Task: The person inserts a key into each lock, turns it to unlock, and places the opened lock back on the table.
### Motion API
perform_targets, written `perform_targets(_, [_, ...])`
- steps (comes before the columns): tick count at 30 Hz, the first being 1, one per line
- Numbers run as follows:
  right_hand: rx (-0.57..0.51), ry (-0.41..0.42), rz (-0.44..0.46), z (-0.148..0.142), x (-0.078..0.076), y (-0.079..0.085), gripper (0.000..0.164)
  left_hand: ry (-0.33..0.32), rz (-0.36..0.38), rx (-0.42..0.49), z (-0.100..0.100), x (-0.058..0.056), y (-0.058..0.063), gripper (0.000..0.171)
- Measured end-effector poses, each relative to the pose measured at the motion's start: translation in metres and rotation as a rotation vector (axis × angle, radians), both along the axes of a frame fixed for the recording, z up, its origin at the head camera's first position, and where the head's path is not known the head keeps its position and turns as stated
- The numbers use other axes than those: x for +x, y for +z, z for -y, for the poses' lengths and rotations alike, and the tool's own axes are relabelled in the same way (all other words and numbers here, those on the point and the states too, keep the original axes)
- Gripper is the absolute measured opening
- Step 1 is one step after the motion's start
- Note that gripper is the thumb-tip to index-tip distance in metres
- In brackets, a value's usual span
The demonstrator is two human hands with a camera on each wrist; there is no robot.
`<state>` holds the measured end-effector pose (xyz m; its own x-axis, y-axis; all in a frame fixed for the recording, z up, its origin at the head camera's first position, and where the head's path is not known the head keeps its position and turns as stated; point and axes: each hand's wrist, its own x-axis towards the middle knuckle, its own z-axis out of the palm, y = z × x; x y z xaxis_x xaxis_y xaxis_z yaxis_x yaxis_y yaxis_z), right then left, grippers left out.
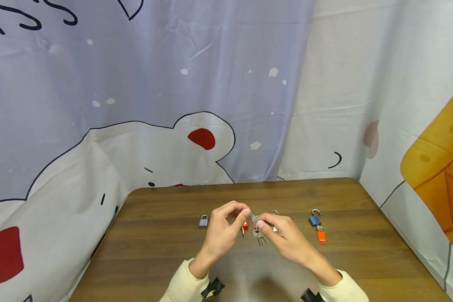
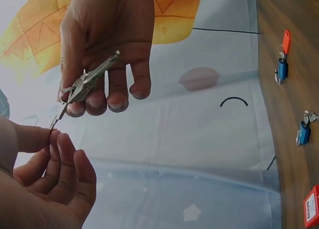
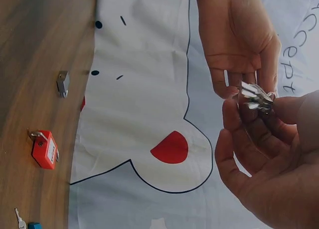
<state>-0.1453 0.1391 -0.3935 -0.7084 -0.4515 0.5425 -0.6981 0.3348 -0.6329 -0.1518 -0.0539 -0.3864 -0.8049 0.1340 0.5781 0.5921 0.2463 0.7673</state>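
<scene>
Both hands are raised over the table around a bunch of silver keys [image 1: 260, 237] on a ring. My left hand [image 1: 226, 230] pinches one key between thumb and forefinger, its other fingers loosely curled. On the other side, my right hand [image 1: 287, 239] grips the bunch near the ring [image 2: 66, 93] with thumb and fingers. Several keys hang down between the hands in the head view. In the right wrist view the keys [image 3: 256, 98] fan out beside the right thumb. The left fingertips hide the end of the pinched key.
Behind the hands lie a grey padlock [image 1: 203, 222] at left and a red padlock [image 3: 46, 150], partly covered by the left hand in the head view. A blue padlock [image 2: 304, 133] with keys sits nearby. Farther right is another blue padlock [image 1: 315, 221], shackle open, with an orange tag [image 1: 321, 237].
</scene>
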Motion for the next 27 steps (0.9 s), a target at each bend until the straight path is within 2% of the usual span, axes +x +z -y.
perform_targets(7, [0.016,-0.026,-0.029,-0.001,0.0,-0.002,0.017,-0.009,0.11,-0.013,0.005,-0.001,0.001,0.013])
perform_targets(11, [0.023,-0.028,-0.003,-0.002,0.001,-0.002,0.016,0.029,0.123,-0.023,0.015,-0.007,0.002,0.011])
perform_targets(14, [0.024,-0.029,0.017,-0.005,0.001,-0.002,0.017,0.073,0.099,-0.07,0.023,-0.016,0.001,0.012])
perform_targets(19, [0.031,-0.03,0.029,-0.009,0.002,-0.004,0.019,0.142,0.091,-0.155,0.041,-0.034,-0.006,0.014])
perform_targets(23, [0.04,-0.04,0.032,-0.014,0.002,-0.006,0.02,0.195,0.13,-0.203,0.057,-0.049,-0.017,0.016])
perform_targets(27, [0.054,-0.055,0.043,-0.018,0.003,-0.007,0.02,0.255,0.193,-0.294,0.073,-0.062,-0.032,0.019])
